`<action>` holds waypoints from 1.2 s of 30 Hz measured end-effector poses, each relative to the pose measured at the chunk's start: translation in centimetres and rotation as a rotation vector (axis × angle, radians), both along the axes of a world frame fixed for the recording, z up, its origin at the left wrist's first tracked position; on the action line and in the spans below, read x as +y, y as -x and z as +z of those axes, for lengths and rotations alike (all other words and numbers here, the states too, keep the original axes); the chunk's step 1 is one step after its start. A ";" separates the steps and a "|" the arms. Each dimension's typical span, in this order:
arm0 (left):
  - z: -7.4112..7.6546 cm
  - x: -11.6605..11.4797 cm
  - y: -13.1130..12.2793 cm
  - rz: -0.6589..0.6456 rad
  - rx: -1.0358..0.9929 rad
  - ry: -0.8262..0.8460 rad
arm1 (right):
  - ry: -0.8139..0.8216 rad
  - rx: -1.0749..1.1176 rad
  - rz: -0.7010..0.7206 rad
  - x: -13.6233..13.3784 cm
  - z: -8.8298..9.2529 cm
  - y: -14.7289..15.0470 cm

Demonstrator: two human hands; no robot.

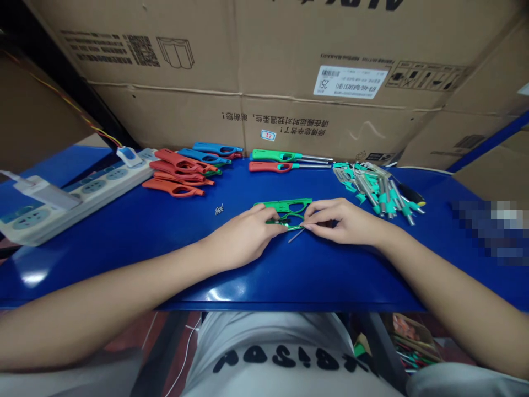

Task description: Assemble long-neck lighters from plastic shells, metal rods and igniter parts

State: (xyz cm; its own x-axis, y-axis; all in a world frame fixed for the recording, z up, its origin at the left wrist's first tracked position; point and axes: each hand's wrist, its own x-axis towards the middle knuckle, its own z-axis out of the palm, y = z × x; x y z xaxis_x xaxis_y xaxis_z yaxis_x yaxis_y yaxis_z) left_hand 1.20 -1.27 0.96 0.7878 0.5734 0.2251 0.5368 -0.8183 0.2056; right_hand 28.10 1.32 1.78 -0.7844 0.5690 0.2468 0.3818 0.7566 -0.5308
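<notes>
Both my hands are at the middle of the blue table, holding a green plastic lighter casing (285,206) between them. My left hand (242,237) grips its left end, while the fingertips of my right hand (341,222) pinch its right end. A second green piece (285,222) lies against the casing, partly hidden by my fingers. A thin metal rod (296,236) sticks out below my right fingertips. Just left of my left hand lie a few tiny screws (219,209).
Red and blue lighter casings (173,176) lie at the back left, with two long lighters (276,160) at the back centre. A heap of metal tubes with teal parts (376,190) lies at the right. A power strip (78,198) sits at the left, and a cardboard box (264,71) stands behind.
</notes>
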 end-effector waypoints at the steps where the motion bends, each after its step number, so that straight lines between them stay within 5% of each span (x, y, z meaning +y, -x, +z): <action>1: 0.0 0.0 0.0 0.001 0.011 -0.007 | -0.001 0.000 0.003 0.0 0.0 0.0; 21: -0.4 0.9 0.5 -0.056 -0.073 -0.014 | -0.217 0.028 -0.204 1.4 -1.5 -0.9; 36: -1.6 0.7 -0.4 0.019 -0.326 0.154 | -0.038 0.015 -0.166 0.7 -2.1 0.7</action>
State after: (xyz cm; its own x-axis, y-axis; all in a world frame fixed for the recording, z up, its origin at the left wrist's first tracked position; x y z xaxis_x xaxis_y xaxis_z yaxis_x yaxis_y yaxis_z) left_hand 1.59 -0.56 -0.64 0.6775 0.6341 0.3726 0.4380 -0.7549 0.4882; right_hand 27.39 1.98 -0.34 -0.6766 0.6804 0.2815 0.4951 0.7034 -0.5101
